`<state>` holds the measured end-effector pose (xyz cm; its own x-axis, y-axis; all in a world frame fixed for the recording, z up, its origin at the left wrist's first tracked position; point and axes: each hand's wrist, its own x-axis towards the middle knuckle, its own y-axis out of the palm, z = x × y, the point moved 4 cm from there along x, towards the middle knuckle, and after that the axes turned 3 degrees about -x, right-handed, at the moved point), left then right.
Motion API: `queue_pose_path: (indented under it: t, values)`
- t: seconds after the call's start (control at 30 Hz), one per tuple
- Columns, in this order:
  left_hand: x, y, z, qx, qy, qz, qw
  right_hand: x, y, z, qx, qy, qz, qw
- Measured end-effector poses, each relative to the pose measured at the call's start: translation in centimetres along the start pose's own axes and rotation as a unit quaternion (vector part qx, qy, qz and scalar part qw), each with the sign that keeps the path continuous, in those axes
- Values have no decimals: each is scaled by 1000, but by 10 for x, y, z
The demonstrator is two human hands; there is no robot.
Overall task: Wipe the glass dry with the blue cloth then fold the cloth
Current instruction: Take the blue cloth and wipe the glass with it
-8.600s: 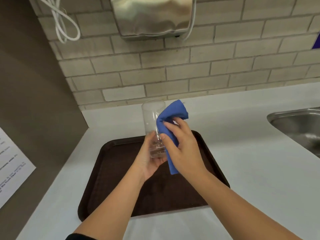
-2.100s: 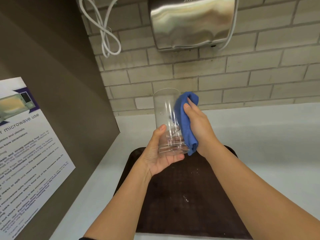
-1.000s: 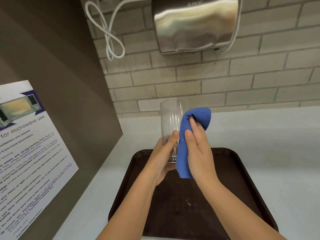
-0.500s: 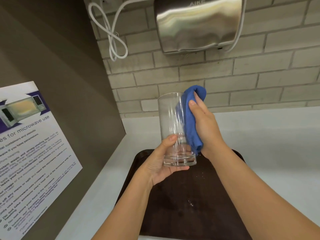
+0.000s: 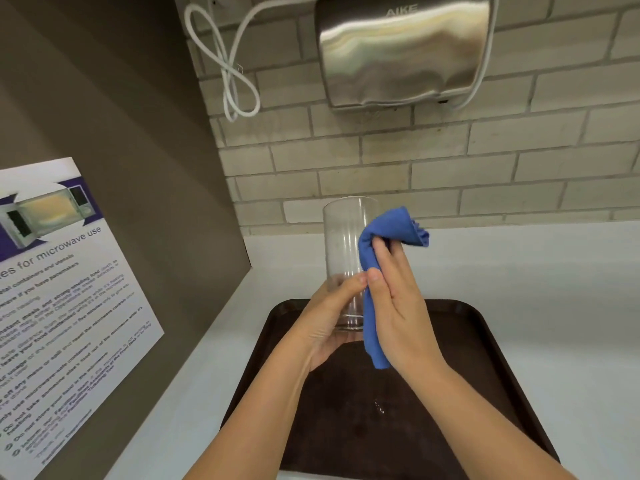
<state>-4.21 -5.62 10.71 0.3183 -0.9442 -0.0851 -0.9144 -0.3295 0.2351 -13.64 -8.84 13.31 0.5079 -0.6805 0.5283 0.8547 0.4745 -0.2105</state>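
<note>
One clear, upright glass [image 5: 348, 258] is gripped low by the left hand [image 5: 329, 320]; the right hand [image 5: 398, 306] presses a bunched blue cloth [image 5: 375, 271] against its right side.

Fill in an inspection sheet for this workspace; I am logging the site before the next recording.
Surface: white counter, bearing a dark brown tray with a few water drops.
Job's things: clear glass held upright above the tray; blue cloth pressed to its right side, unfolded.
Clutter: nothing seen.
Grippers: left hand grips the glass base; right hand holds the cloth.
Cables: white cord looped on the wall.
Surroundings: brick wall, steel hand dryer, microwave notice.
</note>
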Motion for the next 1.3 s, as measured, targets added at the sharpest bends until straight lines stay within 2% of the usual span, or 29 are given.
queue_pose_path:
  t: [0.13, 0.3, 0.43, 0.57, 0.67, 0.77, 0.9, 0.97, 1.03, 1.1, 1.2, 1.3]
  values:
    - [-3, 1, -15, 85, 17, -69, 994, 28, -7, 12, -59, -72, 10, 996]
    - [-2, -2, -29, 185, 66, -154, 968, 34, -12, 12, -85, -128, -1, 988]
    - [0, -5, -27, 233, 72, -187, 952, 14, -8, 1, -95, -180, 54, 978]
    - [2, -2, -21, 241, 63, -207, 946, 22, -9, 3, -108, -176, 61, 976]
    - [3, 3, -21, 239, 51, -201, 949, 38, -12, 6, -74, -133, 14, 988]
    - [4, 4, -23, 228, 47, -191, 954, 47, -12, 4, -12, -90, 0, 996]
    - [2, 1, -23, 179, 39, -147, 972, 53, -13, -7, 124, 24, -45, 991]
    - [2, 0, -22, 125, 35, -93, 987, 54, -14, -17, 243, 97, -55, 964]
    - [2, 0, -22, 70, 31, -28, 997, 52, -12, -26, 389, 172, -28, 905]
    - [3, 1, -23, 41, 19, 23, 999, 46, -8, -31, 467, 231, -7, 854]
    - [4, -1, -18, 25, -13, 42, 999, 39, -2, -38, 484, 262, -12, 835]
    - [3, -4, -13, 32, -32, 9, 999, 32, 1, -44, 486, 279, -33, 828]
